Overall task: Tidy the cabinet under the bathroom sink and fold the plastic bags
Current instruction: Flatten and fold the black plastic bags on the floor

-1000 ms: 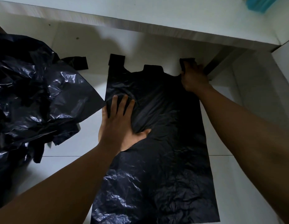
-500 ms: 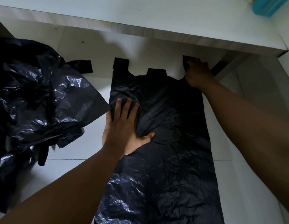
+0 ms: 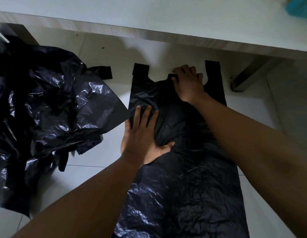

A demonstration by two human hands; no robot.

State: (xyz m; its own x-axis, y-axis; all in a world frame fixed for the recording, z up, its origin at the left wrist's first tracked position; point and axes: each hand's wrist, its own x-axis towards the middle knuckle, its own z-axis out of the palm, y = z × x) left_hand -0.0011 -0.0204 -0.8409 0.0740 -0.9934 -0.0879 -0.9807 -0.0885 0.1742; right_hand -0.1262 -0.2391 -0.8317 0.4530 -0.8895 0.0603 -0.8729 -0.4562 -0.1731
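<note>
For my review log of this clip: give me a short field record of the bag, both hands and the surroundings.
bag being worked: flat black plastic handle bag, spread on white tiled floor
left hand: flat, pressing bag's left side
right hand: fingers bent at mouth edge between handles; grip unclear
nearby: crumpled pile of black plastic bags, to the left

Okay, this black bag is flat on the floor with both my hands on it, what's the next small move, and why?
Probably sweep the left hand across to smooth the wrinkled middle before folding. The black bag lies spread on the floor, both handles out, the right hand on its top edge, yet creases bunch beside the left palm.
</note>
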